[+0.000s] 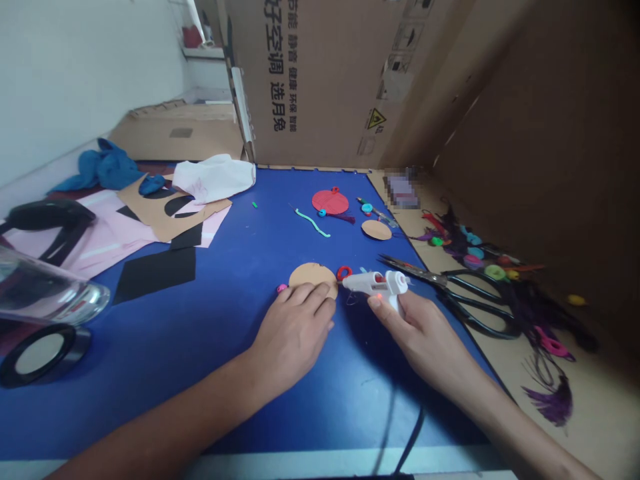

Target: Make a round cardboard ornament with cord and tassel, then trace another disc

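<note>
My left hand point(299, 327) lies on a round tan cardboard disc point(310, 272), its fingers resting over the near part and its thumb hidden. A pink bead point(283, 289) sits at the disc's left edge. In my right hand point(419, 328) is a white glue gun point(376, 283), its nozzle pointing left at the disc's right edge. A small red glow shows on the gun by my thumb. Just behind the nozzle lies a red ring point(344, 273). A fine strand hangs below the nozzle.
Large black-handled scissors point(465, 287) lie right of the glue gun. Farther back are a red disc point(330, 201), a green strip point(313, 223) and a smaller tan disc point(377, 230). At left are black tape point(80, 341), a clear cup point(55, 293) and paper scraps. Cardboard walls stand behind and right.
</note>
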